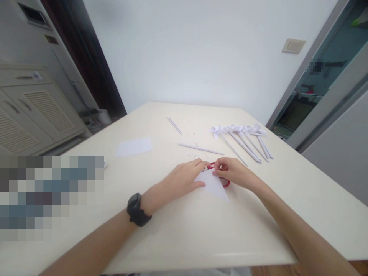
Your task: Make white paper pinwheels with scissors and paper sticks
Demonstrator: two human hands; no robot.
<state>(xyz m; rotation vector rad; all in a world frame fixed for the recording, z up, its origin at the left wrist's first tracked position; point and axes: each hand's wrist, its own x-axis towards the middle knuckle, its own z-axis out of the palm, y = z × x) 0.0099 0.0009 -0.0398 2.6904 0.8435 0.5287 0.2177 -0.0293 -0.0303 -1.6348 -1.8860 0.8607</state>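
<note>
A white piece of paper with a slanted edge point(214, 186) lies on the table between my hands. My left hand point(185, 177), with a black watch point(138, 209) on its wrist, rests at the paper's left side, fingers stretched and thumb apart. At the paper's upper edge, my right hand point(234, 172) pinches it between thumb and fingers. Red-handled scissors point(227, 183) lie behind the paper and under my right hand, partly hidden by both. Just beyond my fingers is a rolled paper stick point(201, 148), with small paper scraps around it.
Several paper pinwheels on sticks point(244, 143) lie at the right of the white table point(161, 245). A flat sheet of paper point(134, 147) is at the left, and thin sticks point(174, 125) lie farther back. A wall point(201, 53) stands behind the table.
</note>
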